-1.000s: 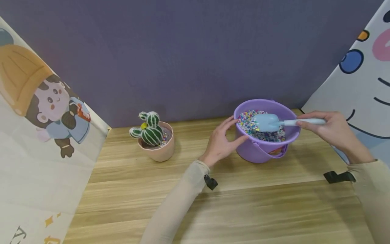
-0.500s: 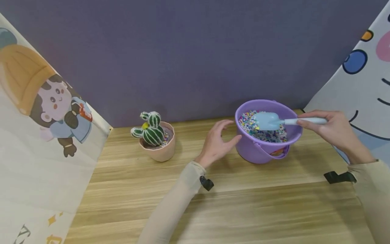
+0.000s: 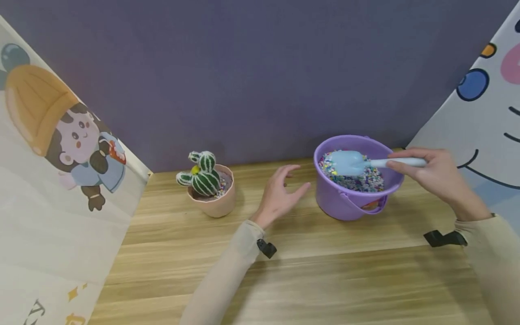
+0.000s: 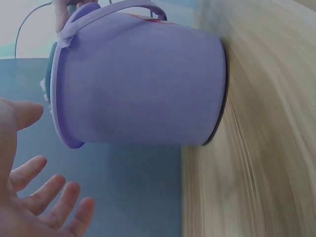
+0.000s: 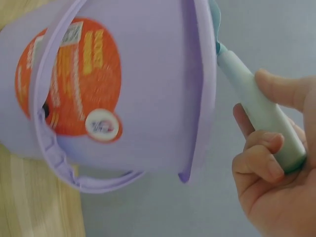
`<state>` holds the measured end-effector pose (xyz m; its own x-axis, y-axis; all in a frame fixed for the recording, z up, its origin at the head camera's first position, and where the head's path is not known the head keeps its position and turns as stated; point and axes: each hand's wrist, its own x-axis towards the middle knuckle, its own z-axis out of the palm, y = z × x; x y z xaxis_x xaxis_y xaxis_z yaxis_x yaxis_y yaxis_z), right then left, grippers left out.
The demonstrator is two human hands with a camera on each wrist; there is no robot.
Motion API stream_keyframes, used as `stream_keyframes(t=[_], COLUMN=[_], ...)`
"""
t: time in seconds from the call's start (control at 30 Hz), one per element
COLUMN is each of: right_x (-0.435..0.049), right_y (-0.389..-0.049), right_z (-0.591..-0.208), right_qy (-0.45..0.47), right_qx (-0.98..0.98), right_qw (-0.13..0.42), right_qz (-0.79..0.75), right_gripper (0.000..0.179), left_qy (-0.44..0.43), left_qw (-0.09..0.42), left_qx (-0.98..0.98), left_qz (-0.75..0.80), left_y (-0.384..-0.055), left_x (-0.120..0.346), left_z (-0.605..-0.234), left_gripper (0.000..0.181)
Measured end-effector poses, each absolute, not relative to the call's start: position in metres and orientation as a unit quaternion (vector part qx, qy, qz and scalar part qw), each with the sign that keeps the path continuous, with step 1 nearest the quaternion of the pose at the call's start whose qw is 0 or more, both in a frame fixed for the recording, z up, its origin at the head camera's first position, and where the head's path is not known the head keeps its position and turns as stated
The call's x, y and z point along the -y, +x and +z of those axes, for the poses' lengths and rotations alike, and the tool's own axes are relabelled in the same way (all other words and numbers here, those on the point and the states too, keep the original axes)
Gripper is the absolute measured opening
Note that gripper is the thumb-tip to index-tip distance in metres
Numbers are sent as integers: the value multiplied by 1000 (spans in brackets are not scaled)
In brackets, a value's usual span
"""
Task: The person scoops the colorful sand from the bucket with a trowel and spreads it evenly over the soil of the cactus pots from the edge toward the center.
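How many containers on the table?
2: the purple bucket, to the right of the left hand, and the peach pot, to its left, with the cactus in it.

Three-sided tabletop nook, booth-like; home or studio, cannot tell. Evidence: wood-grain tabletop [image 3: 325,289], plain grey-blue backdrop [image 3: 260,81] along the rear, pale left panel [image 3: 48,253] printed with an orange-capped cartoon figure [image 3: 79,135], white right panel [image 3: 459,131] bearing outlined shapes.

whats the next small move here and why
I'd probably ease the scoop, kept level, leftward toward the cactus pot: the right hand holds it over the bucket, some colored beads seem to sit at its tip, and a few similar beads lie in that pot. How full it is, I can't tell.
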<state>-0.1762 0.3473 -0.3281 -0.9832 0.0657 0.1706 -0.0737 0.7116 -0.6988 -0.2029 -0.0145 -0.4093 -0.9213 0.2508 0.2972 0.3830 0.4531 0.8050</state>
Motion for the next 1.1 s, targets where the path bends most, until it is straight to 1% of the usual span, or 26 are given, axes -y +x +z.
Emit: stream_keyframes(t=[0.23, 0.87, 1.1], right_x=[-334, -309, -298], right_y=[-178, -183, -183], right_z=[-325, -327, -327], right_qy=[-18, 4, 4], right_qx=[914, 906, 899], right_qw=[78, 64, 53], right_qz=[398, 417, 435], right_gripper=[44, 46, 39], left_qy=[-184, -168, -154], left_qw=[66, 79, 92], left_qx=[846, 832, 828], left_qz=[-496, -522, -531], left_y=[-202, -198, -198], left_x=[23, 40, 47], left_z=[-411, -414, -413], left_gripper=[61, 56, 54])
